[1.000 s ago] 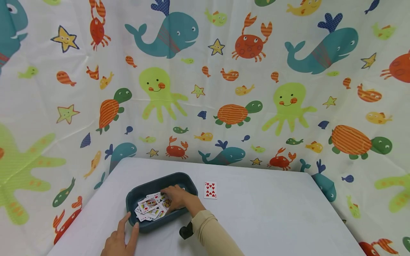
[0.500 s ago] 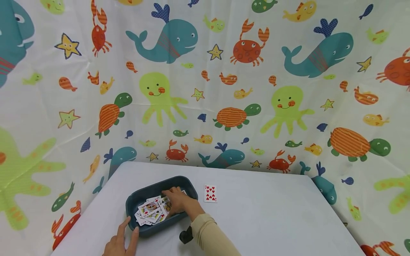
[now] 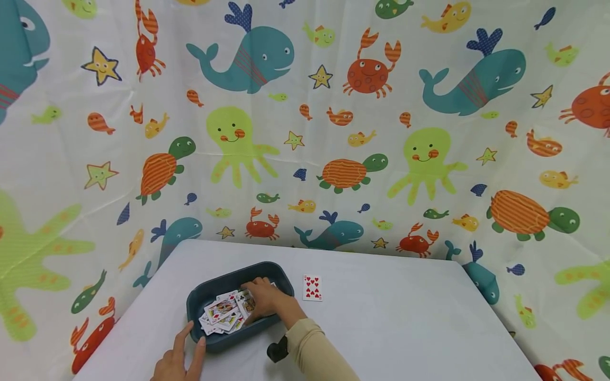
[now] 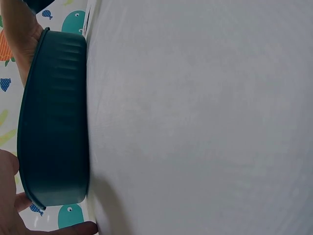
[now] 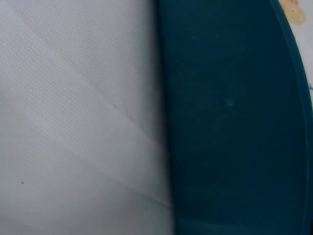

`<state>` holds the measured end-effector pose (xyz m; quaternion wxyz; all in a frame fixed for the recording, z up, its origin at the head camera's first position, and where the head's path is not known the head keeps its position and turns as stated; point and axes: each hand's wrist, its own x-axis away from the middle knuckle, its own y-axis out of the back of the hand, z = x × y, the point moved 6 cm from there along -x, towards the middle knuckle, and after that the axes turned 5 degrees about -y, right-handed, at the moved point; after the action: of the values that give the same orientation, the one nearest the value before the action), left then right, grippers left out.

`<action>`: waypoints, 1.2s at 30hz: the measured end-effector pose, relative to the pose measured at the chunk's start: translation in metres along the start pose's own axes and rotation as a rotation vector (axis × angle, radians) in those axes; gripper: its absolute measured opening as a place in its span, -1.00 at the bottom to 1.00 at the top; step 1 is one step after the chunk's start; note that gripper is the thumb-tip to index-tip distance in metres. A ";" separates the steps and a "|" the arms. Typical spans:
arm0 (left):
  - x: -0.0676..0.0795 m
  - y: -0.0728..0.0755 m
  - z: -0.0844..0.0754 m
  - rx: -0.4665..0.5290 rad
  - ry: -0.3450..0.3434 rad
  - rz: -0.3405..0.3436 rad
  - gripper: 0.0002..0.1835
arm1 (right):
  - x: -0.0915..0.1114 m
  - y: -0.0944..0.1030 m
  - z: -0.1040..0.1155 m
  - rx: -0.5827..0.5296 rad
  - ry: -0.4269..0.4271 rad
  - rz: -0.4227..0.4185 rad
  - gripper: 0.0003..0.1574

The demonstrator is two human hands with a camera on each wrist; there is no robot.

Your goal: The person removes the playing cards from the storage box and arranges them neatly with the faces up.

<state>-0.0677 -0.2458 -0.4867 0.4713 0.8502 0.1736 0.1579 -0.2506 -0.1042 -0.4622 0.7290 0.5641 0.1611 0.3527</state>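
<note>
A dark teal plastic bin sits on the white table at left of centre in the head view, with several loose playing cards in it. My right hand reaches over its near side, fingers and thumb curled about a playing card at the right of the pile; the palm hides part of it. My left hand touches the near left corner of the bin with extended fingers. In the left wrist view that hand shows at lower left beside the bin's wall. The right wrist view shows only bin wall and cloth.
A ten of hearts lies face up on the white table, right of the bin. A black rounded object shows below the right wrist by the sleeve. A sea-animal printed curtain hangs behind and at both sides.
The head view has tilted slightly, shifting the scene down. My right hand has shifted a little over the cards, and the card under it has turned slightly. My left hand stays at the bin corner.
</note>
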 end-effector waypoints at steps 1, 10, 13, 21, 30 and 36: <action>0.000 0.001 -0.001 -0.001 0.002 0.008 -0.09 | 0.001 0.001 -0.001 -0.010 -0.002 -0.001 0.20; 0.000 0.005 -0.003 -0.002 -0.001 0.042 -0.14 | 0.008 0.011 -0.009 -0.131 -0.019 -0.039 0.22; -0.001 0.005 -0.002 0.002 -0.007 0.037 -0.12 | 0.011 0.015 -0.010 -0.170 -0.031 -0.054 0.21; -0.002 0.002 0.001 0.012 -0.009 0.037 -0.12 | 0.023 0.023 -0.008 -0.295 -0.012 -0.082 0.19; -0.001 0.001 0.001 0.024 -0.027 0.005 -0.22 | 0.041 0.027 -0.016 -0.444 -0.007 -0.146 0.15; -0.001 0.000 0.003 0.027 -0.019 -0.001 -0.14 | 0.053 0.032 -0.025 -0.502 -0.012 -0.177 0.15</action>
<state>-0.0676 -0.2485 -0.4883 0.4613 0.8579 0.1717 0.1471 -0.2397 -0.0457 -0.4315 0.8750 0.3514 0.1131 0.3132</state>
